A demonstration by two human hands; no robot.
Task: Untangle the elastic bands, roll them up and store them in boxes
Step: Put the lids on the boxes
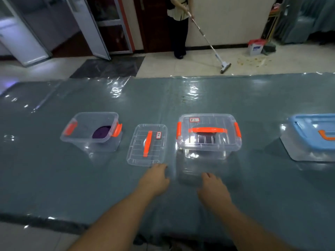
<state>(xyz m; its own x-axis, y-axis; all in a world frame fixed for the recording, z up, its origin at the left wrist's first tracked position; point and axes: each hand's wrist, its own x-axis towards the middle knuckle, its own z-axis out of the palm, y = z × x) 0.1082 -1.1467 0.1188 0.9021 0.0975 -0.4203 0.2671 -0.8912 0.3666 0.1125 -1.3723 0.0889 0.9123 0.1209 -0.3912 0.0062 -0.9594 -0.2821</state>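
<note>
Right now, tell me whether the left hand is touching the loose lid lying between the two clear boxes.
Cannot tell. In the head view the left hand's fingertips reach the near edge of the loose lid, but blur hides contact or gap.

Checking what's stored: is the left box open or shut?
Open: the left box has no lid; its lid lies flat beside it; purple roll inside.

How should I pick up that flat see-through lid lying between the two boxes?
Probably by the orange handle running along the middle of the loose lid, coming from straight above. The lid lies flat on the table, so its thin edges are hard to get under. The left hand is nearest.
</note>
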